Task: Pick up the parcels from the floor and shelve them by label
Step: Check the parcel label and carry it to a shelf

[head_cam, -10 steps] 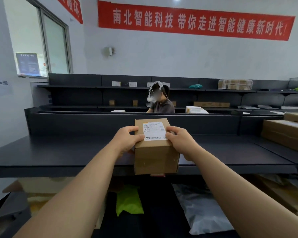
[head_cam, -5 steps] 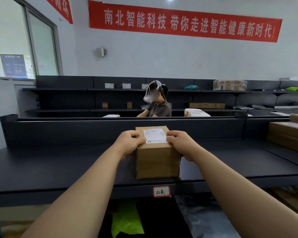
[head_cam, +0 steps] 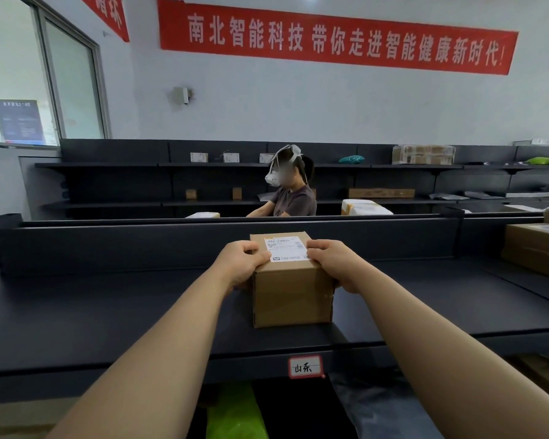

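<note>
Indoors, dark shelf (head_cam: 108,312), cardboard parcel (head_cam: 293,293) resting on it, left hand (head_cam: 241,264) and right hand (head_cam: 336,264) grasping its sides, red banner (head_cam: 330,36) above

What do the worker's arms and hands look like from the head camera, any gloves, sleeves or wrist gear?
Both arms are bare from the bottom edge of the view to the fingertips: no sleeves in view. The left hand and right hand wear no gloves, and no rings, watch, strap or bandage show on them or the wrists. No cables or markings run along either forearm. Fingernails look short and unpainted.
</note>
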{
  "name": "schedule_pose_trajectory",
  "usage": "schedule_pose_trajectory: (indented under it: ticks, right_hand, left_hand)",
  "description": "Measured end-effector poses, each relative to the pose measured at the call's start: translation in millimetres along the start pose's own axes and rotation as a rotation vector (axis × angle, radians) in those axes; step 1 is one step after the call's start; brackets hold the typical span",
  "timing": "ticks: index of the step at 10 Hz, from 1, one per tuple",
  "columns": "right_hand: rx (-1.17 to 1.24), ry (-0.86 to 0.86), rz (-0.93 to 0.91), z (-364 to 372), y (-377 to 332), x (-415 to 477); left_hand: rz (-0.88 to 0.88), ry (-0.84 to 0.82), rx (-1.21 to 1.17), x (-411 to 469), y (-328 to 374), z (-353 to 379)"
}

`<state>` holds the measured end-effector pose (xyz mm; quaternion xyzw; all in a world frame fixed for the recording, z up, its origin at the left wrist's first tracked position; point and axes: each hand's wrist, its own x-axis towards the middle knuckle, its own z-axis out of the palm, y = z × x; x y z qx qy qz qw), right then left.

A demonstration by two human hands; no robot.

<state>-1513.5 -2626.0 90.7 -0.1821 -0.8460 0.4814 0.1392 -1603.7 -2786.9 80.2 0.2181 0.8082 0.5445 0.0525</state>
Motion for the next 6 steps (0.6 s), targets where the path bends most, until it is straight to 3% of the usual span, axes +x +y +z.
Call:
schedule_pose_trajectory:
  ticks: [3,6]
  right_hand:
    - [-0.017,0.119,-0.023,4,0,5]
    - [-0.026,0.291,-0.059,-16,4,-26]
  left_hand:
    - [0.065,0.04,0.134,0,-2,0]
    - [0.167,0.233,0.212,-21,11,-7]
